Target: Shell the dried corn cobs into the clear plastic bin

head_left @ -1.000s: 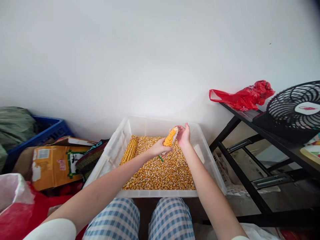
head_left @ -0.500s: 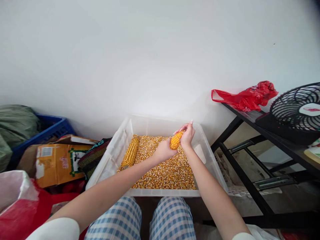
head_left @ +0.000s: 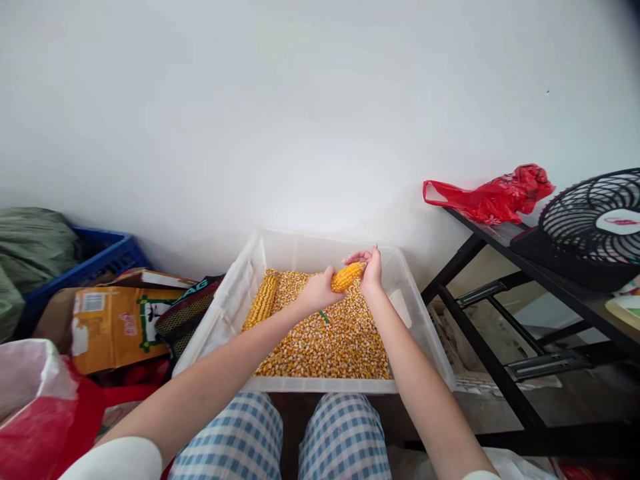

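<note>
A yellow corn cob is held between my two hands above a translucent plastic bin. My left hand is closed around its near left end. The fingers of my right hand are curled round its far right end, partly hidden behind the cob. Beneath my left hand a small green strip shows; I cannot tell whether it is held or lies on the kernels. Loose corn kernels cover the bin's floor. Another corn cob lies on them along the left wall.
To the right stands a black table with a red plastic bag and a black fan. On the left are a cardboard box, a mesh bag, a blue crate and a red-and-white bag. A white wall rises behind the bin.
The held cob has turned to lie more lengthwise, showing more of its side. My left hand has shifted slightly left, and the green strip has come into view below it.
</note>
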Tool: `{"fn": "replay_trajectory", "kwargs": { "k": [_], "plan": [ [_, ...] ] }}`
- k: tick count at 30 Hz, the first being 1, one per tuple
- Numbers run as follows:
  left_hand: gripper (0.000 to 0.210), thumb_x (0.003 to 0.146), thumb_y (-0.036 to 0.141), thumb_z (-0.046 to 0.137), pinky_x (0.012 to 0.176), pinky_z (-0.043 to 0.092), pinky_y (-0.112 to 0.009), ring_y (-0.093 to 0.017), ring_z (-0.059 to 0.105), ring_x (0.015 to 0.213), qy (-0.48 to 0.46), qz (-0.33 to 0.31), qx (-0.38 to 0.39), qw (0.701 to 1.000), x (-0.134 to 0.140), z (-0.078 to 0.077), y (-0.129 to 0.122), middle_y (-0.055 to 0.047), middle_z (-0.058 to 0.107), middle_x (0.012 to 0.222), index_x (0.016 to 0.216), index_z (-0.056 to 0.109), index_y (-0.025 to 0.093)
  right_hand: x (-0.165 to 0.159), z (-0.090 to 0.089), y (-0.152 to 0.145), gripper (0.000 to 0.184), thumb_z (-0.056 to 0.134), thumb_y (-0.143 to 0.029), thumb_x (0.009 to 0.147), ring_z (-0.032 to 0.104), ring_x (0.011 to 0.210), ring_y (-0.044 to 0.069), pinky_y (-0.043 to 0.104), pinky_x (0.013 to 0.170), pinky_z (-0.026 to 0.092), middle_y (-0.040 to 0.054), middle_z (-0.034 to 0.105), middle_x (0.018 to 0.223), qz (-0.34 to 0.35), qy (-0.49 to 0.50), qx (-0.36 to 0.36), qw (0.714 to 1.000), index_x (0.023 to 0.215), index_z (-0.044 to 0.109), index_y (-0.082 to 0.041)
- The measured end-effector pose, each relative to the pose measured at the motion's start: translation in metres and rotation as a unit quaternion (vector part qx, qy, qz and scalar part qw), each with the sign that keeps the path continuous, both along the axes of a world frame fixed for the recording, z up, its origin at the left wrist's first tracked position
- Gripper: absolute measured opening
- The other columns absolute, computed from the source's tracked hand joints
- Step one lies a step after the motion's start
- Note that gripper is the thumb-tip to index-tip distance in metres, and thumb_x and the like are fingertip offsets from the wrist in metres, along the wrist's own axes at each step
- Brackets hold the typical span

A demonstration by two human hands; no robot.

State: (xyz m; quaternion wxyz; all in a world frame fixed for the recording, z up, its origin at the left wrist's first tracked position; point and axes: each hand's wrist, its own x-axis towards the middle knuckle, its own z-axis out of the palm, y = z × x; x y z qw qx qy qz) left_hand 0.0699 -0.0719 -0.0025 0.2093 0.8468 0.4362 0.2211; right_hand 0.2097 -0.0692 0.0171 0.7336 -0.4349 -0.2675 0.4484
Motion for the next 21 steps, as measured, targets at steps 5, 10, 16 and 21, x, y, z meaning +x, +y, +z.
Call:
{"fn": "replay_trajectory", "kwargs": {
  "k": [5, 10, 16, 21],
  "plan": [
    [0.035, 0.066, 0.026, 0.053, 0.062, 0.04, -0.028, -0.025, 0.06, 0.075, 0.124, 0.036, 0.067, 0.989, 0.006, 0.0, -0.007, -0.009, 0.062, 0.084, 0.098, 0.042, 0.018, -0.014, -0.008, -0.004, 0.039, 0.026, -0.045, 0.08, 0.047, 0.035, 0.012, 0.032, 0.051, 0.047, -0.0052, 0.039, 0.033, -0.036, 0.155, -0.01, 0.987, 0.049, 0.029, -0.02],
    [0.035, 0.062, 0.031, 0.058, 0.062, 0.041, -0.027, -0.024, 0.06, 0.078, 0.071, 0.028, -0.005, 0.997, 0.017, -0.002, -0.014, -0.007, 0.062, 0.081, 0.092, 0.047, 0.017, -0.015, -0.003, -0.006, 0.042, 0.032, -0.049, 0.079, 0.038, 0.029, 0.01, 0.028, 0.042, 0.043, -0.0075, 0.032, 0.031, -0.09, 0.074, 0.044, 0.992, 0.049, 0.024, -0.02],
    [0.041, 0.058, 0.028, 0.061, 0.055, 0.041, -0.024, -0.017, 0.058, 0.065, -0.088, -0.062, -0.174, 0.979, 0.009, -0.008, -0.007, -0.004, 0.061, 0.08, 0.095, 0.052, 0.014, -0.013, 0.001, -0.005, 0.048, 0.032, -0.058, 0.077, 0.044, 0.03, 0.01, 0.023, 0.038, 0.04, -0.0049, 0.039, 0.033, -0.075, -0.007, 0.084, 0.994, 0.048, 0.035, -0.019],
    [0.046, 0.062, 0.041, 0.06, 0.055, 0.042, -0.023, -0.014, 0.055, 0.063, -0.164, -0.168, -0.262, 0.936, 0.003, -0.003, 0.002, -0.003, 0.06, 0.077, 0.096, 0.053, 0.011, 0.006, -0.002, 0.002, 0.055, 0.025, -0.062, 0.077, 0.049, 0.032, 0.012, 0.025, 0.039, 0.042, -0.0014, 0.048, 0.037, -0.022, -0.013, 0.035, 0.999, 0.053, 0.046, -0.017]
  ]
}}
